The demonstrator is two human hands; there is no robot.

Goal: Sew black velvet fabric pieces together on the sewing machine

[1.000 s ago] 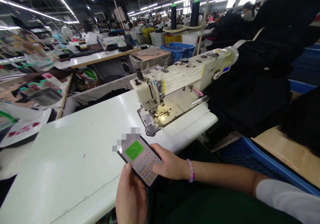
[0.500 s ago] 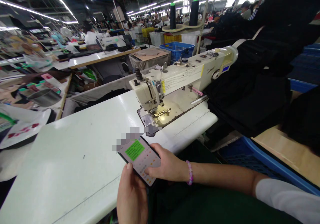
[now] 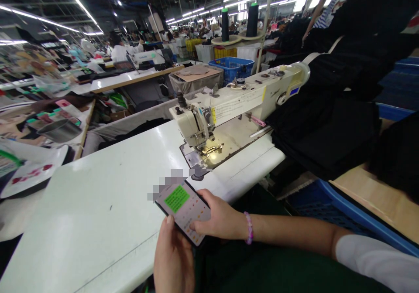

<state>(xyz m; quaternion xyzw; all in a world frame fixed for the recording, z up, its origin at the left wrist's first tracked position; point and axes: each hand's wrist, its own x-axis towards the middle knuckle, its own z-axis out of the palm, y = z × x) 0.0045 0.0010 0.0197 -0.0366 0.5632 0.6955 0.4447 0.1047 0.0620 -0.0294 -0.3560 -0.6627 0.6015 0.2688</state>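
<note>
Left hand cradles a phone from below, right hand wrapped over it, just in front of the sewing machine on the desk. Looks light but slick, so grab the edges.

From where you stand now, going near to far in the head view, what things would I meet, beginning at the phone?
Smartphone → presser foot → sewing machine arm → blue plastic crate → yellow crate
</note>
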